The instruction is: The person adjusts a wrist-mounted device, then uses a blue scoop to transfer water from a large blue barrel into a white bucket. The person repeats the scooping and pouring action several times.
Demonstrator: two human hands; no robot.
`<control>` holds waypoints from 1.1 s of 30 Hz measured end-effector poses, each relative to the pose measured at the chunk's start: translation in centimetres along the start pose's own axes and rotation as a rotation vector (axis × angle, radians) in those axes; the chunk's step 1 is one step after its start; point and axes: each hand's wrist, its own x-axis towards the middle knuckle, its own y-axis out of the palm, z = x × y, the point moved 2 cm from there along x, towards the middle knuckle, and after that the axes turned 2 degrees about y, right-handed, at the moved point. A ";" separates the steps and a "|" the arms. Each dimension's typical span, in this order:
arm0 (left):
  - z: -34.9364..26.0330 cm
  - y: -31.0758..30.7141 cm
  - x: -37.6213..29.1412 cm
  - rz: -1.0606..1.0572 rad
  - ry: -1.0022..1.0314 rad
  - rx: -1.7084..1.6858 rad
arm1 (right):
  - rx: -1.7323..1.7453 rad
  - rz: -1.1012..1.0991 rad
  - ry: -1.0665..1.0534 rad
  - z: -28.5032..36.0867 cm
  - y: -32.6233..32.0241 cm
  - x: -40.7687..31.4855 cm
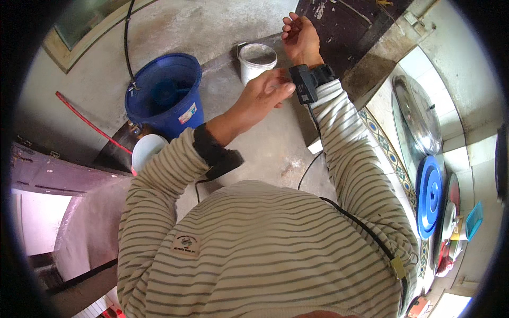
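Note:
My left hand [263, 92] reaches across with loosely bent fingers and holds nothing visible. Its thumb tip is right beside a black strapped device [303, 84] on my right wrist; whether they touch is unclear. Beyond that device my right hand [302, 39] is raised, palm partly turned in, fingers loosely curled and apart, with nothing seen in it. Another black device [224, 162] is strapped on my left wrist. Thin black cables run from both devices. Below and behind my hands a white plastic bucket [256, 63] stands on the concrete floor [274, 151].
To the left stands a blue plastic bucket [195, 95] with a blue dipper inside, a black hose above it and a white basin [147, 151] beside it. At right, a tiled counter carries a metal lid [417, 113] and a blue lid [429, 196]. A dark door [346, 28] is ahead.

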 end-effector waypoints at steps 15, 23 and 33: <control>0.9 -7.1 1.8 -0.247 0.069 0.029 | 0.131 -0.004 0.086 -10.2 4.8 8.4; -1.2 -8.1 -0.4 -0.375 0.121 0.126 | 0.227 -0.011 0.030 -11.4 5.2 11.1; -5.0 -6.4 -4.9 0.673 0.059 0.295 | 0.224 -0.105 -0.068 -4.1 0.6 14.7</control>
